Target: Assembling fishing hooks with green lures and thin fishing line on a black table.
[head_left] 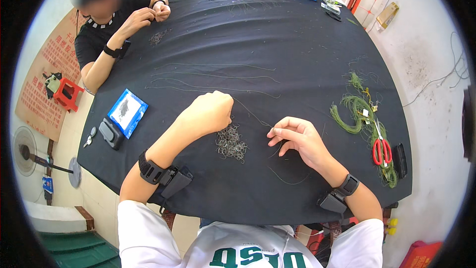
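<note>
Hook pile (231, 143): one, between two hands.

Bright, even daylight fills the room; the pale wall (426, 69) at the right is the brightest part, nearly washed out; the black tablecloth (277, 44) soaks up light and shows almost no shadow or glare; fisheye distortion bows the table edge and leaves a black vignette around the circular picture; focus is sharp at centre, softer toward the rim; a co-worker's face is blurred.
</note>
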Action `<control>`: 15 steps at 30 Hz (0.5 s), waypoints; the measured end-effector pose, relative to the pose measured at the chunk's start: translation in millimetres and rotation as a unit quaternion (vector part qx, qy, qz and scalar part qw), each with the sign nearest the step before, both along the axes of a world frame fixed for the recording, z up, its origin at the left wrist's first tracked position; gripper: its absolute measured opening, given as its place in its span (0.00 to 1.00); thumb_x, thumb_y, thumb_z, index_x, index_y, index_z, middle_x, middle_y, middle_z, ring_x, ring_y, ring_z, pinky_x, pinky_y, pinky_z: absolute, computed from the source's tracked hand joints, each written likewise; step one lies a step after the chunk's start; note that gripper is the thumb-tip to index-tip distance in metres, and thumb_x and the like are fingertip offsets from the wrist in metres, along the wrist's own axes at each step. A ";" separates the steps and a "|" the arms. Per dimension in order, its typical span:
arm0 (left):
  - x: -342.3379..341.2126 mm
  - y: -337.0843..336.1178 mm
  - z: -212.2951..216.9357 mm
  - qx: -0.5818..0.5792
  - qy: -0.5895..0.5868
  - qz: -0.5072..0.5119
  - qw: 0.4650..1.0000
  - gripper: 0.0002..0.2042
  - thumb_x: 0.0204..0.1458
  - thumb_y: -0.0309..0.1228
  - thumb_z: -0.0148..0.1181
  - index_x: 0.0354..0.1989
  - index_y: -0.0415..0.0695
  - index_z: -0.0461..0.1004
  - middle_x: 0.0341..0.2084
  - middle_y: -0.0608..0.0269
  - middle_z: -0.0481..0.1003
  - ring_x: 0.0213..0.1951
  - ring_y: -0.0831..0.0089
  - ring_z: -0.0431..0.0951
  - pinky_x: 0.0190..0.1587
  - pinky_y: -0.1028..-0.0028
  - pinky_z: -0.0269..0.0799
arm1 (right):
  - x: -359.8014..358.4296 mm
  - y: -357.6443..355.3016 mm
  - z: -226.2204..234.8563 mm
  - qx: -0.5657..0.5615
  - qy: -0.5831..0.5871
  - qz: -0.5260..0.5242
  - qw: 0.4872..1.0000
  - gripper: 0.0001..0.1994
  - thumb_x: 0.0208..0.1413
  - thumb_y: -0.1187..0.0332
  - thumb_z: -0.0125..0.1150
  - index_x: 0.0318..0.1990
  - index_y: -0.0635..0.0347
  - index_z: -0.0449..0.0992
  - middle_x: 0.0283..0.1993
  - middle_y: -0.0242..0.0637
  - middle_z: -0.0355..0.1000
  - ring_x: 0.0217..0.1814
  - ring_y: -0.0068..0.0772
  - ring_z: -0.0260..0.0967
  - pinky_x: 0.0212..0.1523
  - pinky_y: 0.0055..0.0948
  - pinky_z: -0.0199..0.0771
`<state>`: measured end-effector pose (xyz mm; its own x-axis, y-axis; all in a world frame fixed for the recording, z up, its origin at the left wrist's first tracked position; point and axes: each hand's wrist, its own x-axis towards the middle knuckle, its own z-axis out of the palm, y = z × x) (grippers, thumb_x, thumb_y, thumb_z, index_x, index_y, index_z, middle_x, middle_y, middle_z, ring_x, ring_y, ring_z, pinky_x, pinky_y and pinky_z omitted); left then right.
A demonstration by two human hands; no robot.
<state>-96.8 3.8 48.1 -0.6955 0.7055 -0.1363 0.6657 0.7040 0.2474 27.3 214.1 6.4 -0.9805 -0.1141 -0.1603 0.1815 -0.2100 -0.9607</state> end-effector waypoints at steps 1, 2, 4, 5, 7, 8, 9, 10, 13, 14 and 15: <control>-0.2 -0.4 -2.6 -0.001 0.025 -0.004 1.000 0.04 0.41 0.27 0.59 0.23 0.39 0.75 0.25 0.50 0.76 0.33 0.55 0.77 0.37 0.63 0.72 | -0.2 -0.2 -0.3 -0.001 -0.001 0.002 1.000 0.08 0.57 0.68 0.55 0.38 0.64 0.74 0.38 0.40 0.74 0.38 0.29 0.75 0.28 0.23 0.78; -0.2 -0.7 -4.4 -0.002 0.049 -0.008 0.999 0.04 0.41 0.26 0.58 0.23 0.39 0.75 0.25 0.50 0.76 0.32 0.55 0.77 0.37 0.63 0.72 | -0.1 -1.1 0.8 -0.001 0.000 0.002 1.000 0.08 0.57 0.68 0.55 0.38 0.64 0.74 0.38 0.40 0.74 0.38 0.29 0.75 0.28 0.23 0.78; 0.4 -0.9 -4.8 -0.004 0.050 -0.011 0.999 0.04 0.41 0.26 0.57 0.23 0.39 0.75 0.25 0.50 0.76 0.32 0.55 0.77 0.36 0.63 0.72 | 0.2 -3.2 3.8 -0.006 -0.009 -0.003 1.000 0.06 0.57 0.70 0.54 0.36 0.63 0.73 0.37 0.39 0.74 0.37 0.27 0.74 0.28 0.22 0.76; 0.6 -0.8 -4.6 -0.006 0.051 -0.014 0.999 0.04 0.41 0.26 0.57 0.23 0.39 0.75 0.24 0.50 0.76 0.31 0.54 0.77 0.36 0.62 0.73 | 0.3 -3.1 4.0 -0.006 -0.008 -0.003 1.000 0.06 0.57 0.70 0.54 0.36 0.63 0.73 0.37 0.39 0.74 0.37 0.27 0.74 0.28 0.22 0.76; 0.7 -0.2 -3.5 -0.007 0.046 -0.023 0.999 0.04 0.40 0.26 0.57 0.22 0.38 0.75 0.24 0.50 0.76 0.31 0.54 0.77 0.36 0.62 0.73 | 1.1 -2.6 4.3 -0.005 -0.015 -0.003 1.000 0.06 0.58 0.70 0.54 0.36 0.63 0.73 0.37 0.39 0.74 0.37 0.27 0.74 0.28 0.21 0.76; 1.0 0.2 -2.5 -0.009 0.041 -0.032 0.999 0.04 0.40 0.26 0.57 0.22 0.38 0.74 0.24 0.50 0.76 0.31 0.54 0.77 0.36 0.62 0.73 | 1.3 -1.7 3.6 -0.005 -0.014 -0.003 1.000 0.06 0.58 0.70 0.54 0.36 0.63 0.73 0.37 0.39 0.74 0.37 0.27 0.74 0.28 0.21 0.76; 2.2 0.6 -1.2 -0.009 0.042 -0.032 0.999 0.04 0.40 0.26 0.57 0.22 0.38 0.74 0.24 0.50 0.76 0.31 0.54 0.77 0.36 0.62 0.73 | 1.2 -0.6 2.0 -0.003 -0.008 0.002 1.000 0.07 0.58 0.69 0.55 0.37 0.63 0.73 0.38 0.39 0.74 0.37 0.28 0.75 0.28 0.22 0.77; 4.1 0.8 0.0 -0.001 0.040 -0.031 0.999 0.04 0.40 0.26 0.58 0.22 0.38 0.74 0.25 0.50 0.76 0.31 0.54 0.77 0.36 0.62 0.73 | 0.9 -0.1 0.5 -0.002 -0.002 0.007 1.000 0.08 0.58 0.68 0.55 0.38 0.64 0.73 0.38 0.40 0.74 0.38 0.29 0.75 0.29 0.23 0.78; 6.2 1.3 -1.4 -0.002 0.046 -0.027 0.999 0.05 0.39 0.26 0.58 0.22 0.37 0.74 0.25 0.49 0.76 0.32 0.54 0.77 0.36 0.62 0.73 | 0.5 -0.1 -0.4 -0.001 -0.005 0.011 1.000 0.08 0.58 0.67 0.55 0.37 0.64 0.73 0.38 0.40 0.74 0.37 0.28 0.75 0.29 0.22 0.77; 6.5 1.6 -2.7 -0.010 0.054 -0.025 0.998 0.05 0.39 0.26 0.59 0.22 0.37 0.74 0.25 0.49 0.75 0.32 0.53 0.77 0.36 0.62 0.73 | 0.3 -0.2 0.2 0.000 -0.005 0.011 1.000 0.08 0.58 0.67 0.55 0.37 0.64 0.73 0.38 0.40 0.74 0.37 0.28 0.75 0.29 0.22 0.77; 8.0 2.5 -2.8 -0.008 0.055 -0.025 0.998 0.05 0.39 0.26 0.59 0.22 0.37 0.74 0.25 0.49 0.75 0.32 0.53 0.77 0.36 0.62 0.73 | 0.0 -0.5 0.8 0.003 -0.004 0.012 1.000 0.08 0.58 0.67 0.55 0.37 0.63 0.74 0.38 0.40 0.74 0.37 0.28 0.75 0.29 0.22 0.77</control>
<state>-88.8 6.3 45.4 -0.6706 0.7381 -0.0737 0.7226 0.6725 0.1598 27.3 213.6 7.2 -0.9760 -0.1368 -0.1697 0.1950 -0.1997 -0.9603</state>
